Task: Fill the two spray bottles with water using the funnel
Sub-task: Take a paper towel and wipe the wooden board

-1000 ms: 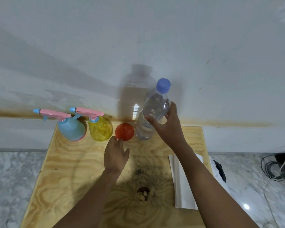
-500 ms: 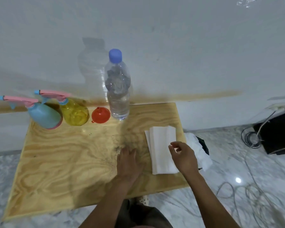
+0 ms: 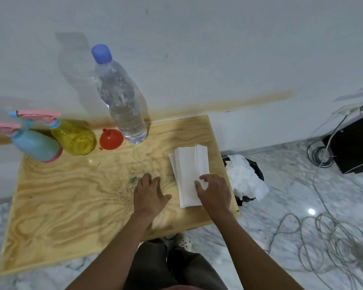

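Note:
A blue spray bottle (image 3: 36, 146) and a yellow spray bottle (image 3: 76, 138), both with pink trigger heads on, stand at the table's far left. A red funnel (image 3: 111, 139) rests mouth-down beside them. A clear water bottle (image 3: 122, 103) with a blue cap stands capped to the funnel's right. My left hand (image 3: 150, 193) lies flat on the wooden table (image 3: 61, 201), fingers apart. My right hand (image 3: 214, 192) rests on a stack of white paper towels (image 3: 189, 170), its fingertips pinching at the top sheet.
A black bin (image 3: 245, 178) stuffed with crumpled white paper stands on the floor off the table's right edge. Loose cables (image 3: 323, 235) lie on the marble floor, and a black box (image 3: 352, 143) sits far right. The wall runs behind the table.
My right hand let go of the water bottle and came down onto the paper towels. My left hand drew back from the funnel to the table's near middle. The view shifted right.

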A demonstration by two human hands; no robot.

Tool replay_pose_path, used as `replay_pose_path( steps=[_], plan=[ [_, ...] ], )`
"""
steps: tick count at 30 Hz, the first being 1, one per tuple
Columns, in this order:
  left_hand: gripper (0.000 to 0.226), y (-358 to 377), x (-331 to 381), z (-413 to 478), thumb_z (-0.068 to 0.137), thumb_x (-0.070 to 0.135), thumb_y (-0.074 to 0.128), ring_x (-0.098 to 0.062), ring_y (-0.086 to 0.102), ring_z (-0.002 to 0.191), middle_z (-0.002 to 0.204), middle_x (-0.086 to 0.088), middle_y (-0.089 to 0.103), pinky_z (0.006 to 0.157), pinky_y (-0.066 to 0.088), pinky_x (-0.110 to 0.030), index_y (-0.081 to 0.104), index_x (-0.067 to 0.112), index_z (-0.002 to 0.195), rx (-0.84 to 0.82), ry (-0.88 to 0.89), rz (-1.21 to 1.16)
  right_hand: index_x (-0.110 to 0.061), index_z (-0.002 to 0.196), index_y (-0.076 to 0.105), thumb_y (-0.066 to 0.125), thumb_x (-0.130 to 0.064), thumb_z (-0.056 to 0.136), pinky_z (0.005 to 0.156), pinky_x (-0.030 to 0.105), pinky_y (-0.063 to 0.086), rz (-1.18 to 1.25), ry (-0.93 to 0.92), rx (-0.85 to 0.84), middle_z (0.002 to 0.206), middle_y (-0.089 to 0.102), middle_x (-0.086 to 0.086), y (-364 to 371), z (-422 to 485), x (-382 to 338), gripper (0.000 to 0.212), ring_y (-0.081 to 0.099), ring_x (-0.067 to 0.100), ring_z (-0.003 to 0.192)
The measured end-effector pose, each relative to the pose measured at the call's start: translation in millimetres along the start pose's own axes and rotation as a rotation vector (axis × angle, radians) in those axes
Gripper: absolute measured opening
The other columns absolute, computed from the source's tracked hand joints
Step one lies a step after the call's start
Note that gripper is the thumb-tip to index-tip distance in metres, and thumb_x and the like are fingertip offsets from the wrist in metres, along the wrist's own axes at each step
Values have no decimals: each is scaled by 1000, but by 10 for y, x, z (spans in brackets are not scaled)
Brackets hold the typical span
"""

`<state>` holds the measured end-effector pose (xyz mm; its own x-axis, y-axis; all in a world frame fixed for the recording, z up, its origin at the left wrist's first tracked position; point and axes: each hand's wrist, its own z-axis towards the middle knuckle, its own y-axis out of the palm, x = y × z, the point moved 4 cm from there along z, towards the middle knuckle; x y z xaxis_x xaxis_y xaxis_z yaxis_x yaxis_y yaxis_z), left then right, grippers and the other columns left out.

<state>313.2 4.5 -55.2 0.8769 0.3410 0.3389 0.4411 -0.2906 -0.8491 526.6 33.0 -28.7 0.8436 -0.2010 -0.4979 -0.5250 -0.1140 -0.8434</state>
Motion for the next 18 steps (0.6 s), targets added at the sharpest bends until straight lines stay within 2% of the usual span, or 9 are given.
replay_pose_path(
  steps=[2,4,6,10,13,18],
  plan=[
    [71,-39,96,-25,84,54,66,-26,23,144,157,-8,24,116,30,-39,44,24,145,39,32,-53,-26,105,70,57,-39,93,83,34,50,7,-20,38,107,67,-7,-17,8,7,22,60,16,103],
    [60,-90,283,-55,88,45,66,-28,30,142,154,-10,32,113,33,-38,51,21,140,134,142,-168,-26,102,71,56,-37,95,81,31,51,52,-10,56,105,68,-9,-39,7,21,20,62,13,97],
    [54,-100,510,-75,92,38,62,-25,31,142,154,-8,35,112,35,-37,50,21,142,154,259,-239,-26,101,70,57,-37,95,80,30,51,114,12,55,106,68,-12,-59,2,42,18,63,10,94],
    [53,37,794,-62,101,35,47,-21,20,149,163,-3,20,117,31,-35,34,26,152,31,414,-130,-28,98,67,61,-41,93,75,25,49,193,58,29,99,67,-16,-84,10,78,15,60,3,90],
    [52,129,802,-33,103,35,41,-18,10,152,165,1,12,120,25,-32,30,26,153,-109,393,-15,-29,93,66,64,-43,90,72,23,48,258,96,-34,93,66,-17,-83,40,88,14,60,1,87],
    [55,156,773,-28,101,40,46,-18,7,152,166,5,8,118,30,-35,33,27,152,-156,385,19,-26,91,68,67,-39,90,74,20,49,413,100,-93,87,68,-16,-107,42,125,12,62,0,84]
  ],
)
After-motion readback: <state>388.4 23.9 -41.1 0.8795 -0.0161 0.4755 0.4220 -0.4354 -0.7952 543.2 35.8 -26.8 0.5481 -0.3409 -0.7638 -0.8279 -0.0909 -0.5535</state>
